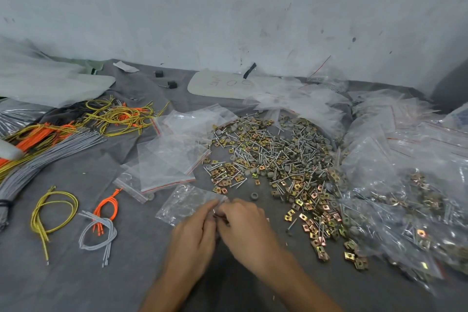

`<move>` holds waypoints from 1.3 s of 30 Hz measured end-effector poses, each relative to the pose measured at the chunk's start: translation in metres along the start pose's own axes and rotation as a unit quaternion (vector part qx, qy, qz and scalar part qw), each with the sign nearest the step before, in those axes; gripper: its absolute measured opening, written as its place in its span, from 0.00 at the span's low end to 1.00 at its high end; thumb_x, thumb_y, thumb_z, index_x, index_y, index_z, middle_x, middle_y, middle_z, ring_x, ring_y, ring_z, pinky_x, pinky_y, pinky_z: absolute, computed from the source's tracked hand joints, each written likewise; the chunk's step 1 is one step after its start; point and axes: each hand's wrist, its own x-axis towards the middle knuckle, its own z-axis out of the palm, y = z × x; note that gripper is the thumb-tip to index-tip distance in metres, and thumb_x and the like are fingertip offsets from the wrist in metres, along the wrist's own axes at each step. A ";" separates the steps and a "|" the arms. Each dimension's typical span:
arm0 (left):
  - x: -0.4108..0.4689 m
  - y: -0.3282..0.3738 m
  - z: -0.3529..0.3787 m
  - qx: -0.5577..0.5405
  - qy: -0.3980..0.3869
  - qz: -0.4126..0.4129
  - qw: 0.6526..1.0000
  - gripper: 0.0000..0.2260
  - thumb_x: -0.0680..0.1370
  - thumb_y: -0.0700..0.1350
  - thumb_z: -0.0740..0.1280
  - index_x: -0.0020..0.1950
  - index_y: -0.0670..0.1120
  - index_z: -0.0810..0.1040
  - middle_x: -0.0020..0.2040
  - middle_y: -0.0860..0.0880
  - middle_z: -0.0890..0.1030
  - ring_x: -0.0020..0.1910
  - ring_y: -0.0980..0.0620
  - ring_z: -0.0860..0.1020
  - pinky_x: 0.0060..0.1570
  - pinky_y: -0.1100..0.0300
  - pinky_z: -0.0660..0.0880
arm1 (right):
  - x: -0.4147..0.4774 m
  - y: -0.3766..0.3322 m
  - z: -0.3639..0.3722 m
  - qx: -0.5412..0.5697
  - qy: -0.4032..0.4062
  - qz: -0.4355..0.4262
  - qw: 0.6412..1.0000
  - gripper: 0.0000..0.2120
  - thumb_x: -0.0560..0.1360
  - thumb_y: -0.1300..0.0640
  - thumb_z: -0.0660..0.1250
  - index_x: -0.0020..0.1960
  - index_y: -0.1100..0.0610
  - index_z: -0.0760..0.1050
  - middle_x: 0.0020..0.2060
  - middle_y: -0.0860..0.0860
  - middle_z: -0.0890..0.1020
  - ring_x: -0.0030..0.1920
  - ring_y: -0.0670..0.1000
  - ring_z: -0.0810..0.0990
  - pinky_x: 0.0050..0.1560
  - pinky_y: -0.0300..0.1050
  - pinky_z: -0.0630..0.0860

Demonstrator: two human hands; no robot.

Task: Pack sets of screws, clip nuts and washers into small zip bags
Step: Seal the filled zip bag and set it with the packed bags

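My left hand [195, 233] and my right hand [244, 223] meet at the near middle of the grey cloth, both pinching the edge of a small clear zip bag [182, 201] that lies flat, stretching away to the left. A few small dark parts show between my fingertips; what they are I cannot tell. Just right of my hands spreads a big loose pile of screws, brass clip nuts and grey washers [278, 159]. A single grey washer [254, 196] lies apart near my right hand. Empty zip bags [167, 159] are stacked behind the held bag.
Filled bags [405, 210] heap up along the right side. Yellow, orange and grey cable loops [98, 225] and bundles [50, 142] cover the left. A white board [222, 83] and plastic sheets lie by the back wall.
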 end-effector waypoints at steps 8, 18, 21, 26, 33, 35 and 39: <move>-0.001 0.000 0.000 -0.004 0.011 0.002 1.000 0.18 0.77 0.49 0.56 0.64 0.64 0.74 0.46 0.68 0.82 0.48 0.65 0.80 0.48 0.70 0.72 | 0.002 -0.002 0.000 -0.005 -0.013 0.005 1.000 0.08 0.80 0.54 0.60 0.53 0.52 0.77 0.50 0.54 0.83 0.53 0.60 0.79 0.49 0.51 0.73; -0.001 -0.008 0.004 -0.016 0.009 -0.024 1.000 0.18 0.77 0.53 0.56 0.65 0.59 0.78 0.42 0.62 0.83 0.42 0.66 0.79 0.41 0.77 0.69 | 0.001 -0.001 0.005 -0.028 -0.044 0.024 0.998 0.07 0.80 0.56 0.61 0.55 0.53 0.76 0.50 0.55 0.82 0.54 0.62 0.79 0.50 0.52 0.74; -0.002 -0.006 0.003 -0.017 0.006 -0.020 1.000 0.20 0.77 0.57 0.54 0.65 0.62 0.75 0.41 0.62 0.83 0.42 0.63 0.80 0.42 0.71 0.72 | 0.001 -0.001 0.002 -0.031 -0.041 0.018 0.999 0.06 0.80 0.56 0.61 0.52 0.54 0.76 0.49 0.56 0.82 0.53 0.63 0.79 0.48 0.52 0.74; -0.002 -0.005 0.002 -0.016 0.018 -0.013 1.000 0.17 0.78 0.54 0.55 0.66 0.64 0.73 0.45 0.62 0.84 0.45 0.64 0.80 0.45 0.66 0.74 | 0.006 -0.006 -0.001 -0.026 -0.038 0.008 0.999 0.06 0.79 0.57 0.61 0.52 0.54 0.77 0.49 0.56 0.83 0.52 0.63 0.79 0.49 0.53 0.74; -0.003 -0.003 0.001 -0.006 0.037 -0.014 0.999 0.18 0.78 0.50 0.58 0.65 0.67 0.71 0.38 0.67 0.81 0.40 0.65 0.79 0.41 0.73 0.71 | 0.000 -0.008 -0.003 0.004 -0.038 -0.010 0.999 0.10 0.81 0.58 0.59 0.59 0.52 0.77 0.54 0.54 0.83 0.57 0.60 0.79 0.54 0.51 0.73; -0.003 -0.004 0.002 -0.009 0.040 -0.012 0.999 0.18 0.78 0.49 0.58 0.65 0.65 0.72 0.44 0.66 0.82 0.44 0.66 0.80 0.45 0.69 0.74 | -0.004 -0.007 -0.005 0.065 -0.036 -0.034 0.997 0.12 0.79 0.59 0.60 0.59 0.50 0.77 0.53 0.53 0.83 0.56 0.59 0.78 0.53 0.52 0.74; -0.002 -0.010 0.005 -0.011 0.034 -0.016 0.999 0.17 0.79 0.49 0.60 0.66 0.61 0.75 0.40 0.62 0.83 0.41 0.61 0.81 0.44 0.62 0.76 | -0.008 0.013 -0.015 0.134 -0.019 -0.058 0.989 0.15 0.77 0.60 0.64 0.60 0.49 0.80 0.55 0.47 0.83 0.55 0.48 0.79 0.57 0.46 0.75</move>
